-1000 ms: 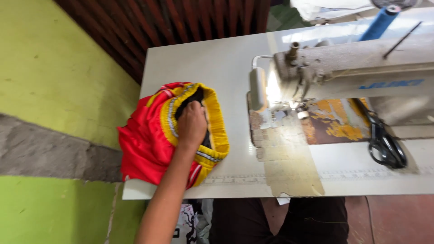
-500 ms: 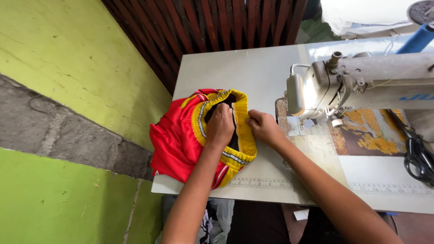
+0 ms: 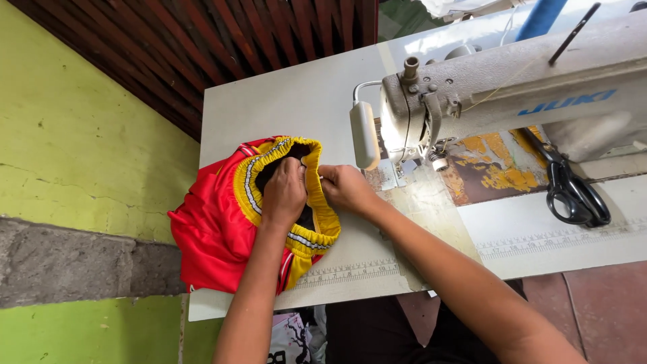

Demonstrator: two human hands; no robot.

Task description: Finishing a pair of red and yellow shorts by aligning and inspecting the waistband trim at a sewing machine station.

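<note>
Both hands work the red shorts' yellow elastic waistband (image 3: 317,202): left hand (image 3: 284,195) pressing flat, right hand (image 3: 345,189) pinching the edge; best kept taut, I'd say

Bright, even daylight. Glare on white table (image 3: 296,94) far edge, upper right. Soft shadows beneath sewing machine (image 3: 512,87). Focus sharp overall; mild wide-angle bending at frame edges.
</note>
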